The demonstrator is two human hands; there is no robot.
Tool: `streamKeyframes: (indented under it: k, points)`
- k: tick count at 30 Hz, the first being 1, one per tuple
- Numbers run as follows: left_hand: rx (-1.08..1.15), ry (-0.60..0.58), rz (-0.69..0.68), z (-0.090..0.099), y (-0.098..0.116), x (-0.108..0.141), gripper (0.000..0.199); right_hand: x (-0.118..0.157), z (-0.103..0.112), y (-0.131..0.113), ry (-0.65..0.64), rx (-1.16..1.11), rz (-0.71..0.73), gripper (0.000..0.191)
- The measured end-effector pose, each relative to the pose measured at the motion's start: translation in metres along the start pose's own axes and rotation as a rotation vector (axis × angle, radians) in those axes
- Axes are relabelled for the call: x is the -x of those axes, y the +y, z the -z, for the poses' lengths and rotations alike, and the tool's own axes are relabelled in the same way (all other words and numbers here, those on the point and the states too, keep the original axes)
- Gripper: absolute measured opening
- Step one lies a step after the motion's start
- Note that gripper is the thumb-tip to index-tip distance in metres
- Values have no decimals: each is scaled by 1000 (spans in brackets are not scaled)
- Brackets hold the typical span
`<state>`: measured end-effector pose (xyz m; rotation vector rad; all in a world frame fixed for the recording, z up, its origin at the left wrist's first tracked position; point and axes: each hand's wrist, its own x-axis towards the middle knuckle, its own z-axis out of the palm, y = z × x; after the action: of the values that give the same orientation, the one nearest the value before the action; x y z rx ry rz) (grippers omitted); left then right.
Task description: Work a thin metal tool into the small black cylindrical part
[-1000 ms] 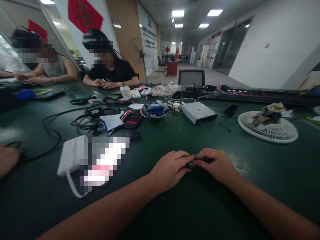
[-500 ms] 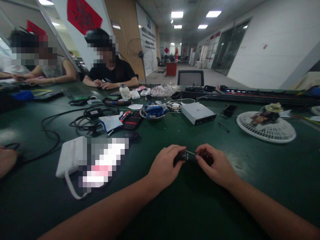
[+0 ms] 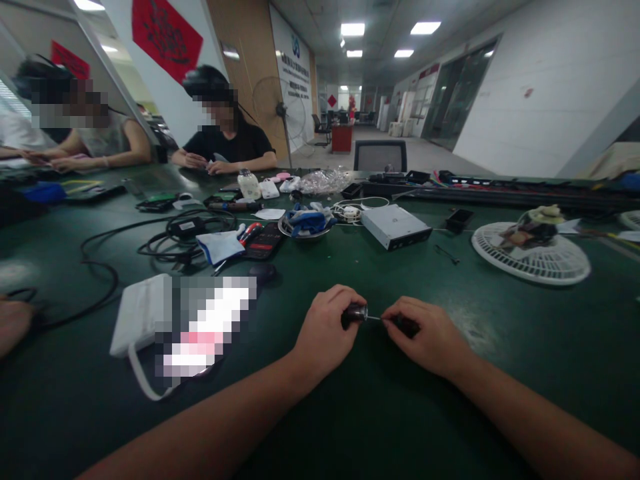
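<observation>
Left hand (image 3: 326,327) grips a dark cylinder (image 3: 356,313), right hand (image 3: 434,333) pinches a thin rod (image 3: 375,318), wall sign (image 3: 296,67) too blurred to read.

A dark green table (image 3: 345,277) is covered, mostly along its far half, with scattered things. A bowl (image 3: 283,230) is set near the middle, beside a white cable (image 3: 350,213) and a metal box (image 3: 395,223). At the right, a white fan grille (image 3: 530,263) is laid flat. At the left, black cables (image 3: 189,229) are strewn near a phone (image 3: 263,242), a mouse (image 3: 263,273) and a white box (image 3: 143,313).
</observation>
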<state>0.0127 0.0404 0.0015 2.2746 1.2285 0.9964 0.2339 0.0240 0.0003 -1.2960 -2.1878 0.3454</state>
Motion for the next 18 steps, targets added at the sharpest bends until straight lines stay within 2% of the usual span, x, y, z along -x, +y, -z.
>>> streamKeyframes:
  k: [3, 8, 14, 18]
  points:
    - [2, -12, -6, 0, 0, 0, 31, 1, 1, -1, 19, 5, 25, 11]
    - [1, -27, 4, 2, 1, -1, 30, 0, -1, 0, 72, 12, -27, 11]
    - [-12, -31, -1, 2, 1, 0, 29, 0, 0, -1, 13, -12, 25, 11]
    - [-11, -62, -18, 0, 1, 0, 29, 0, -2, 1, 51, 3, -3, 10]
